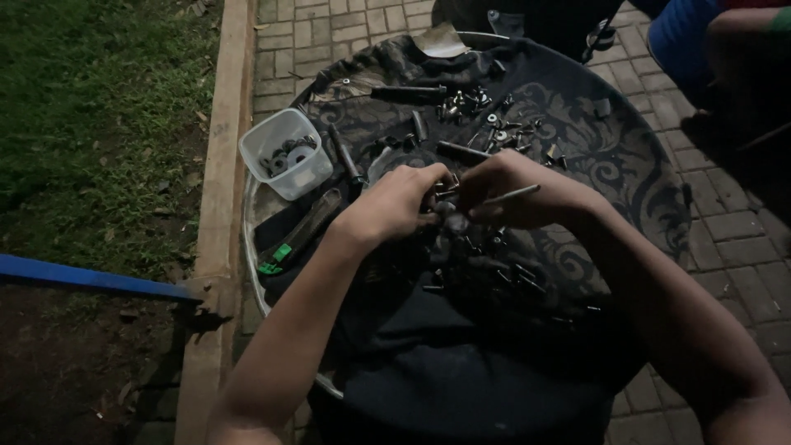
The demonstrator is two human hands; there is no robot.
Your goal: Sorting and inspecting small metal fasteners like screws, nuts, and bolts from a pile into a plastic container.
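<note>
A big round table (pixel 626 156) with a dark swirly cloth sits on a brick path (pixel 329 41), next to grass (pixel 99 99) and a wooden curb (pixel 221 165). At the table's left edge stands a clear plastic tub (pixel 284 154) with washers inside. A long tool with a green end (pixel 288 239) lies below the tub. Many bolts and nuts (pixel 474 103) are spread over the cloth.

Both hands meet over the middle of the table. The left hand (pixel 395 202) has its grip curled around a small dark metal part (pixel 449 218). The right hand (pixel 519 194) pinches a thin metal rod (pixel 512 194) between its fingers, just beside that part.

To do this well, I think it helps to hold the small part still and low over the cloth, so a dropped piece lands there and does not roll away.

It is very dark. The small part is mostly hidden by fingers, so I cannot tell just what it is. A person at the top right is cut off.
</note>
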